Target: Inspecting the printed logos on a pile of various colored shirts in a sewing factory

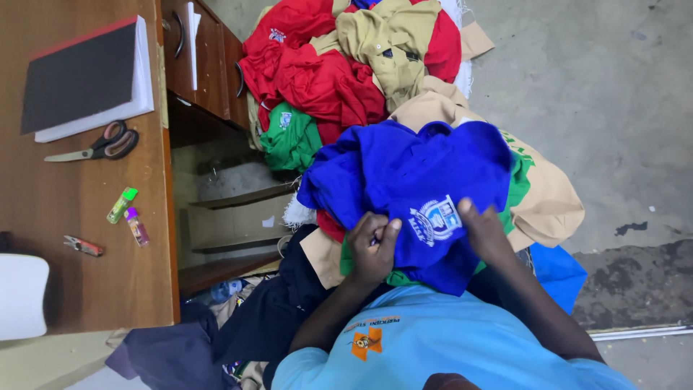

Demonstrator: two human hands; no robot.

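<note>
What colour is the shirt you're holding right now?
Royal blue shirt with a white crest; shown in the head view.

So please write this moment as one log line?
left hand: pinches blue shirt | right hand: on its white crest | shirt: on clothes pile | desk: scissors

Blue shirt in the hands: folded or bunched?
Bunched. The blue shirt lies crumpled in uneven folds on the clothes pile, both hands gripping its near edge.
</note>
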